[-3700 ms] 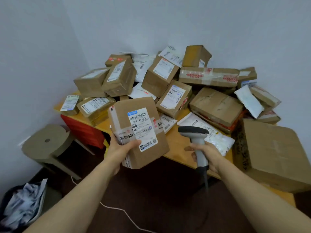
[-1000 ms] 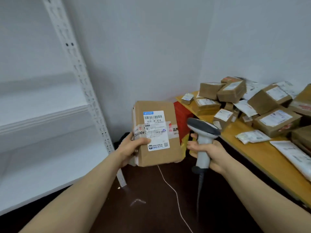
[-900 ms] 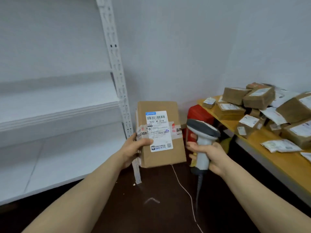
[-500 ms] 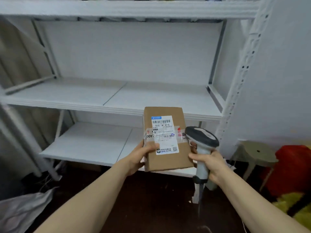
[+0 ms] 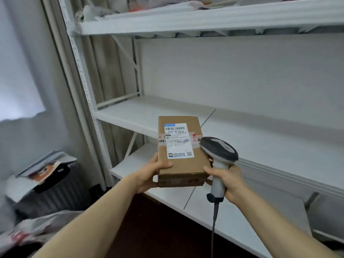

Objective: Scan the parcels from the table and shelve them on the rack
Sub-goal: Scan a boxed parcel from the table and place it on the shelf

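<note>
Gripping the box (image 5: 184, 165) by its near left corner, the left hand (image 5: 149, 176) had its thumb curled over the top, just below the label (image 5: 178, 140). Right of it, the right hand (image 5: 230, 182) was clamped round the scanner (image 5: 219, 152) handle, thumb just beside the box. Beyond both hands stood the white rack (image 5: 149, 110), the box held in front of its shelves.

Matt brown cardboard parcel (image 5: 181, 164), glossy paper label (image 5: 179, 140); smooth grey plastic scanner (image 5: 219, 161); white-painted metal rack (image 5: 204, 21)
</note>
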Available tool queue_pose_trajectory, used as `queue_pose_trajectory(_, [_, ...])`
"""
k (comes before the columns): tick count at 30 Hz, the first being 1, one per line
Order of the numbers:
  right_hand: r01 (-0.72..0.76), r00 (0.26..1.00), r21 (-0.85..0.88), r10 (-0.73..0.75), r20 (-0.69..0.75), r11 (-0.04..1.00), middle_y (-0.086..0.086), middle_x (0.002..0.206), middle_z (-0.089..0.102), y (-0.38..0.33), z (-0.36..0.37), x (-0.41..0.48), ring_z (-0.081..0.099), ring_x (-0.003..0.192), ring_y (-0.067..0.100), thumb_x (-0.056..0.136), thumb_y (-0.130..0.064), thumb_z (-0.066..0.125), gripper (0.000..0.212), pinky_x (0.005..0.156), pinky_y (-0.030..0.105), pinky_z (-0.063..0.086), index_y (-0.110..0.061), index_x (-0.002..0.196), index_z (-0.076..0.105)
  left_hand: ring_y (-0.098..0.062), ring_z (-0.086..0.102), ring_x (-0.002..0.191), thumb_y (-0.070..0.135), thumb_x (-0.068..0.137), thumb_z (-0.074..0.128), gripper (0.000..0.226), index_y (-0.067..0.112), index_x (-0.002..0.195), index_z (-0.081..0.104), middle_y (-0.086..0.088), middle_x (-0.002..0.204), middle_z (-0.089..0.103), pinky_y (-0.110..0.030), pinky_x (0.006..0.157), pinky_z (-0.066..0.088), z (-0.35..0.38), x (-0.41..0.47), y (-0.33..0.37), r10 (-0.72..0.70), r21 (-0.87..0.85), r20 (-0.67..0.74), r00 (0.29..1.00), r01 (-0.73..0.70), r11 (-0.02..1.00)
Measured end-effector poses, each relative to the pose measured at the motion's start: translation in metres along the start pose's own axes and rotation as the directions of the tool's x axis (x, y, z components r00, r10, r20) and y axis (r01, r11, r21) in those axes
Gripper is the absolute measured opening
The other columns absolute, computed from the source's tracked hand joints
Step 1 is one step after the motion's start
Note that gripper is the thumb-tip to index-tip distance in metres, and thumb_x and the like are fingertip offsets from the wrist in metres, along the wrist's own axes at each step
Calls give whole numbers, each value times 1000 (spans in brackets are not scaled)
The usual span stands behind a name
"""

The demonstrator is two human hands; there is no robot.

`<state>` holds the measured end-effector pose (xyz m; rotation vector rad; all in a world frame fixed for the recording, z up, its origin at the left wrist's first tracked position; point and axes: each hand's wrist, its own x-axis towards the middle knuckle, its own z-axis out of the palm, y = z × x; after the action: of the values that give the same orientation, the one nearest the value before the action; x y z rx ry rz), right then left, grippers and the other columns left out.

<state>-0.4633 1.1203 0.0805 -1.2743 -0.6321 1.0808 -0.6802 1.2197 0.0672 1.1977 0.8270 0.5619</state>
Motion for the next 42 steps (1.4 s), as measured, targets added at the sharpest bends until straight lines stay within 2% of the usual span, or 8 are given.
queue_pose_trajectory(5, [29, 995, 15, -30, 92, 999, 5, 81, 76, -23, 92, 94, 72, 75, 19, 71, 1, 80, 31, 71, 38, 58, -8, 96, 65, -18, 61, 83, 48, 56, 70, 55, 31, 107, 62, 7, 78, 72, -33, 71, 45, -81, 55, 56, 9, -32, -242, 970, -17, 999])
queue_pose_trajectory(10, [24, 986, -8, -22, 164, 1000, 2, 79, 75, -25, 187, 169, 73, 71, 15, 73, -5, 80, 26, 61, 31, 58, -12, 93, 66, -25, 57, 96, 53, 61, 66, 64, 20, 115, 63, -9, 99, 67, -39, 90, 44, -172, 97, 90, 38, -108, -367, 929, -84, 991])
queue_pose_trajectory(18, [-11, 994, -20, 13, 109, 1000, 6, 85, 74, -12, 328, 283, 72, 72, 21, 76, -12, 81, 26, 62, 34, 59, -11, 96, 66, -24, 67, 80, 60, 76, 60, 45, 22, 100, 63, -5, 71, 73, -36, 73, 54, -324, 191, 133, 71, -37, -473, 878, -101, 994])
queue_pose_trajectory(31, [-137, 988, -11, 136, -66, 991, 7, 79, 70, -1, 473, 402, 68, 61, 17, 77, -12, 79, 29, 48, 25, 51, -6, 101, 64, -28, 57, 108, 62, 94, 32, 66, 9, 128, 54, -14, 119, 63, -38, 97, 42, -480, 316, 181, 92, 334, -428, 899, 63, 940])
queue_pose_trajectory(34, [-133, 987, 13, 134, -89, 991, 7, 80, 71, 2, 477, 420, 67, 61, 15, 78, -11, 78, 31, 47, 22, 49, -5, 105, 64, -36, 40, 126, 62, 94, 31, 71, 11, 143, 35, -18, 136, 48, -46, 105, 35, -481, 334, 190, 343, 697, -545, 765, 186, 693])
queue_pose_trajectory(36, [-123, 988, 31, 125, -92, 992, 9, 84, 72, 3, 477, 430, 68, 66, 18, 79, -10, 78, 32, 51, 24, 50, -5, 107, 64, -32, 33, 129, 62, 91, 42, 71, 23, 148, 27, -12, 141, 39, -45, 103, 35, -475, 334, 192, 667, 915, -375, 645, 139, 380])
queue_pose_trajectory(39, [-124, 988, 77, 130, -87, 989, 13, 83, 71, 1, 473, 440, 67, 64, 21, 79, -7, 76, 31, 53, 27, 51, -2, 107, 64, -22, 31, 129, 56, 85, 57, 71, 36, 146, 28, -1, 143, 37, -38, 102, 36, -467, 342, 193, 665, 991, 111, 739, -31, -130])
queue_pose_trajectory(42, [-122, 985, 110, 134, -105, 986, 12, 77, 69, -3, 465, 452, 63, 57, 19, 80, -2, 74, 27, 50, 26, 52, 1, 105, 64, -23, 30, 132, 34, 92, 56, 55, 32, 143, 35, -1, 142, 37, -38, 104, 38, -468, 367, 204, 557, 984, 108, 824, -11, -175])
